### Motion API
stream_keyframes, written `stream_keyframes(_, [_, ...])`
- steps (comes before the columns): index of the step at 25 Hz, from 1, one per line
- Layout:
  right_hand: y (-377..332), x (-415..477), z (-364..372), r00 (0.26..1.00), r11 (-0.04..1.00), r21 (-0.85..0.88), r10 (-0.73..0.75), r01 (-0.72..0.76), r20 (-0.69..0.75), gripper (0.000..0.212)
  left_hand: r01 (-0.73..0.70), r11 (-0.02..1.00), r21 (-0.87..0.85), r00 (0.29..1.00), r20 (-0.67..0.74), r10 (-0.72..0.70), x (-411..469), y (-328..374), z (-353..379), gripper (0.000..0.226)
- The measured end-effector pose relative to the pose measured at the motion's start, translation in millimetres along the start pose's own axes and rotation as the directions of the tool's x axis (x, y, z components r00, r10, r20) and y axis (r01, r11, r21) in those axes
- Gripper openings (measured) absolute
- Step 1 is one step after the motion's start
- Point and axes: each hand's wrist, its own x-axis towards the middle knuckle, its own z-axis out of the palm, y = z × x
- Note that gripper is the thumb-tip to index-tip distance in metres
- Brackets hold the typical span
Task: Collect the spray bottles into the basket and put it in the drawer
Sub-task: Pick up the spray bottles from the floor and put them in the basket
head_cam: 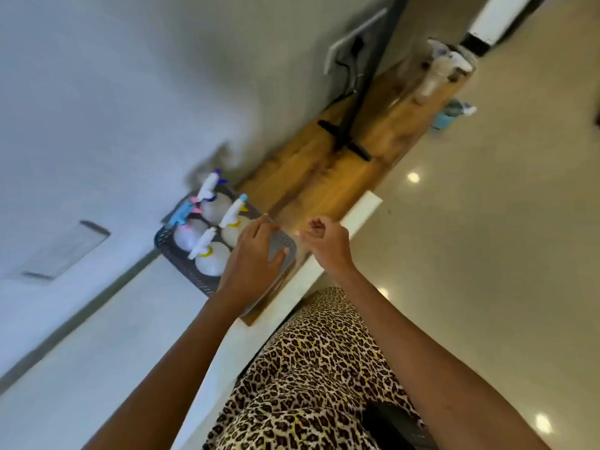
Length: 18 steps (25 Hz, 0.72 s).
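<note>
The view is tilted. A dark grey perforated basket sits at the near end of a long wooden shelf top. Several clear spray bottles stand upright in it, among them one with a yellow collar, one with a blue nozzle and one with a light blue and pink trigger. My left hand grips the basket's near rim, the thumb over the edge. My right hand hovers just right of the basket with the fingers curled, holding nothing. More spray bottles stand blurred at the shelf's far end.
A black monitor stand rests mid-shelf with a cable to a wall socket. A blue bottle sits off the shelf's right edge near the floor. A white front edge runs below the shelf. Glossy tiled floor lies to the right.
</note>
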Motion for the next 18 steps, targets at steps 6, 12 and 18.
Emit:
stream_keyframes(6, [64,-89,-96,0.955,0.968,0.174,0.217,-0.183,-0.203,0.02,-0.33,0.944,0.012,0.905,0.287,0.313,-14,90,59,0.04])
stream_keyframes(12, [142,-246,-194,0.753,0.896,0.32,0.436,-0.308,-0.492,0.018,-0.6,0.795,-0.09,0.64,0.542,0.545,-90,191,161,0.041])
stream_keyframes(18, [216,-449,-246,0.476,0.8,0.459,0.599,-0.385,-0.644,0.022,-0.737,0.632,-0.24,0.339,0.677,0.653,-230,277,260,0.041])
